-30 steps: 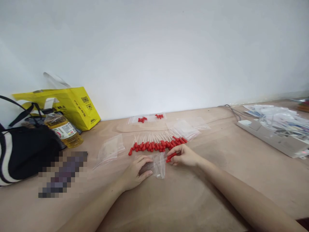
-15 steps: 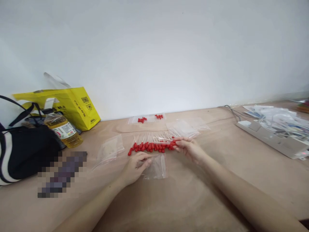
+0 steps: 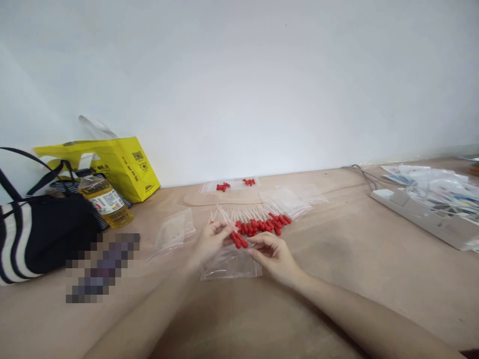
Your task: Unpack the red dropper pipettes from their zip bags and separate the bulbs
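Observation:
My left hand (image 3: 215, 241) is closed on a few droppers (image 3: 238, 240) with red rubber bulbs and thin clear tubes. Their bulbs point toward me and to the right. My right hand (image 3: 272, 254) is just beside those bulbs, thumb and forefinger curved and slightly apart, with nothing visible in them. Below both hands a clear zip bag (image 3: 231, 267) lies flat on the table, partly covered by the fingers. Just beyond the hands, a row of more droppers (image 3: 258, 225) lies with bulbs toward me and tubes pointing away.
Clear bags (image 3: 174, 227) lie on the left, and others (image 3: 286, 197) behind the row. Near the wall is a bag with red-bulbed droppers (image 3: 223, 187). A yellow bag (image 3: 127, 164), oil bottle (image 3: 105, 202) and black bag (image 3: 52, 234) stand left; a white power strip (image 3: 415, 217) lies right.
The right hand has come from the right end of the dropper row toward the left hand. A few droppers are now in the left hand, which has risen off the zip bag.

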The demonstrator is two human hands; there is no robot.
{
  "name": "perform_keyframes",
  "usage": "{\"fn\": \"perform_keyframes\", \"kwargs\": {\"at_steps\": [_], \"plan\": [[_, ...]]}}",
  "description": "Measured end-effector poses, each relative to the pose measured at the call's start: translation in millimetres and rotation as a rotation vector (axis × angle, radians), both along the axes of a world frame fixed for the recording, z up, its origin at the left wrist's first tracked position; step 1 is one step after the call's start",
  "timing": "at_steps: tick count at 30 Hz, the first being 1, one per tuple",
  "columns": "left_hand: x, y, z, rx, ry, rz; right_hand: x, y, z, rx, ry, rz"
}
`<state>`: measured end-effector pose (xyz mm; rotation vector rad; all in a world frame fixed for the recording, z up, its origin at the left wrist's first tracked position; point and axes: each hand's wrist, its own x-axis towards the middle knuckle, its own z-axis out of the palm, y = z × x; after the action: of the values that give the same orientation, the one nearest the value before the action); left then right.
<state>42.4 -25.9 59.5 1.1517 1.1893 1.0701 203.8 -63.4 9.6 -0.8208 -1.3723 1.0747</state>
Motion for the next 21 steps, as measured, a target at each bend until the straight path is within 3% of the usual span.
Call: {"fn": "perform_keyframes", "kwargs": {"at_steps": [2,5,9,16,21], "plan": [[-20,24,12.6,-0.036,0.346,0.054,4,4,-2.3,0.049,-0.076,-0.072],[-43,61,23.1,-0.083,0.507,0.093,11,13,-7.2,0.056,-0.137,-0.154],[-46,92,18.9,-0.184,0.699,0.080,15,21,-12.8,0.035,-0.192,-0.181],[-38,107,6.9,-0.309,0.873,-0.026,19,17,-8.2,0.064,-0.346,-0.105],[-45,111,0.6,-0.264,0.911,0.000,18,11,-3.3,0.104,-0.432,-0.048]]}}
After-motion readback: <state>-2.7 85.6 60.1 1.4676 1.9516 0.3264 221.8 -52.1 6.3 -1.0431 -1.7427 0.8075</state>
